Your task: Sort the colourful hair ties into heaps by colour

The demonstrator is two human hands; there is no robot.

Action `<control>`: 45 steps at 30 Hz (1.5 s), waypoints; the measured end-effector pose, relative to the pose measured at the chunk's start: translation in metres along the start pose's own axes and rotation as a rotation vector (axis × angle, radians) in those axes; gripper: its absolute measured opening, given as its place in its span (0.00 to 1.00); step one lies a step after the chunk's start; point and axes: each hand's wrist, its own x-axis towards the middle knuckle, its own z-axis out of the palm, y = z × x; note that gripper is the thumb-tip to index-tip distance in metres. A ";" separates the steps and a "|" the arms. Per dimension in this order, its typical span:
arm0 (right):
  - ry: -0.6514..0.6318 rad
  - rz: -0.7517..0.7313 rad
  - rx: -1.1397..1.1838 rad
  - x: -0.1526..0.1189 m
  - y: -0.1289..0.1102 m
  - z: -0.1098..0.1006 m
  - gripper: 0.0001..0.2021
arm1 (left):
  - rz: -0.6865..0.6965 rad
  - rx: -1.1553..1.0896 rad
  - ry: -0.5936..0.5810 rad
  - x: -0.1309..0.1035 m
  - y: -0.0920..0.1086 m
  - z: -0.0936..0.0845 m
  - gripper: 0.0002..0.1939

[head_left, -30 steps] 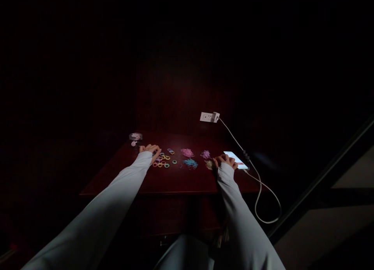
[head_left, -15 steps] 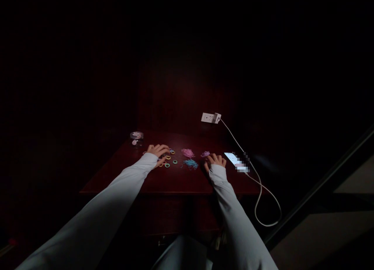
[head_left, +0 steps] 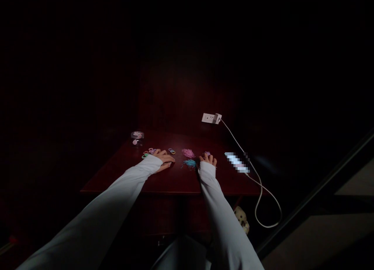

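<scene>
Three heaps of thin bands on a dark red table: a blue heap, taken as clock centre with twelve towards the wall; a pink heap just beyond, at twelve; a purple heap at two, partly covered. One right hand at three, fingers curled narrow, beside the blue heap; whether it grips any bands, I cannot tell. One left hand at nine, palm down, fingers outstretched, thumb apart; what lies beneath is hidden. Coloured rings between nine and ten, just beside that hand; a ring pair at ten. Farther out: clear tub at ten, phone at three, wall socket at one.

Risks, in my judgement: mixed colours, should the right fingers drag purple bands into blue; scattered rings, should the left palm sweep carelessly.

Changes within a second: right hand shifted from the phone towards the blue heap; left hand rightward; the middle rings out of sight, gathered or covered, unclear; a pale heap no longer visible.
</scene>
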 end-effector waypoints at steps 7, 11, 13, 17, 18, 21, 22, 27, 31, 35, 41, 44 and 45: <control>0.082 -0.122 0.065 0.001 -0.009 0.004 0.17 | -0.117 -0.036 0.044 -0.002 -0.001 -0.009 0.14; 0.081 -0.201 0.119 0.000 -0.021 0.001 0.19 | -0.149 -0.083 0.105 -0.001 -0.003 -0.005 0.15; 0.078 -0.244 0.150 -0.001 -0.027 -0.001 0.20 | -0.159 -0.096 0.129 0.000 -0.003 -0.004 0.15; 0.047 -0.305 0.196 -0.001 -0.034 -0.001 0.23 | -0.168 -0.113 0.141 0.000 -0.003 -0.004 0.15; 0.038 -0.303 0.205 -0.001 -0.034 -0.001 0.23 | -0.169 -0.112 0.143 0.000 -0.003 -0.004 0.15; 0.027 -0.276 0.242 0.000 -0.033 0.002 0.19 | -0.156 -0.110 0.141 -0.001 -0.004 -0.004 0.14; 0.025 -0.266 0.260 0.001 -0.032 0.003 0.17 | -0.153 -0.108 0.139 -0.001 -0.004 -0.004 0.14; 0.037 -0.226 0.417 0.003 -0.026 0.006 0.13 | -0.161 -0.104 0.138 -0.001 -0.005 -0.004 0.13; 0.030 -0.231 0.475 0.003 -0.026 0.010 0.14 | -0.204 -0.116 0.186 0.000 -0.002 -0.010 0.13; -0.007 -0.244 0.453 0.002 -0.027 0.012 0.15 | -0.293 -0.094 0.268 -0.001 -0.002 -0.020 0.14; -0.004 -0.263 0.415 0.001 -0.024 0.013 0.12 | -0.439 -0.079 0.401 -0.005 -0.007 -0.028 0.16; 0.004 -0.267 0.396 0.001 -0.024 0.012 0.11 | -0.466 -0.089 0.432 -0.007 -0.008 -0.029 0.17; 0.004 -0.265 0.387 0.002 -0.024 0.012 0.11 | -0.469 -0.089 0.435 -0.007 -0.008 -0.029 0.17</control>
